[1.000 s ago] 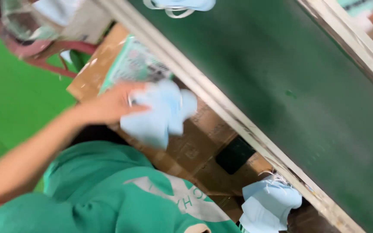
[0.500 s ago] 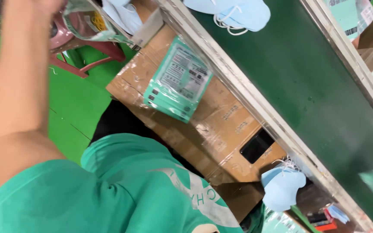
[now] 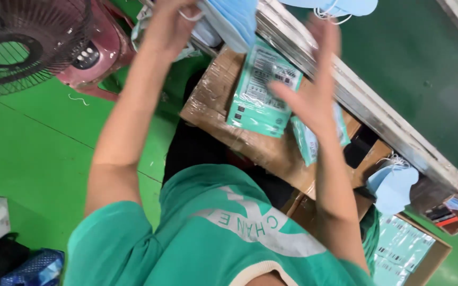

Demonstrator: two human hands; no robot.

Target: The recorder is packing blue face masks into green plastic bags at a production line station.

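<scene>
Two bare arms rise from a green shirt (image 3: 213, 238) at the bottom of the frame, one to each side of centre. Just beyond the shirt, in the middle, a taped cardboard box (image 3: 223, 114) sits with its near edge close against the body, and a teal printed pouch (image 3: 258, 90) lies flat on its top, reaching almost to the box's far edge. The right hand (image 3: 314, 90) hangs above the box, right of centre, fingers spread wide and blurred, gripping nothing; a second teal pouch (image 3: 306, 140) shows just under the wrist, though contact cannot be judged. Further up, at upper centre, the left hand (image 3: 173, 21) is closed around a stack of blue face masks (image 3: 234, 18), held at the near edge of the counter (image 3: 398, 69). That green counter runs diagonally from top centre to the right edge, bordered by a pale metal rail (image 3: 345, 90); another blue mask (image 3: 340, 5) rests on it at the top. Below the rail, on the right, more blue masks (image 3: 393, 182) lie beside an open carton of pouches (image 3: 406, 249). Open green floor (image 3: 43, 159) fills the left side, with a fan (image 3: 22, 45) and pink stool (image 3: 104, 53) at upper left.
</scene>
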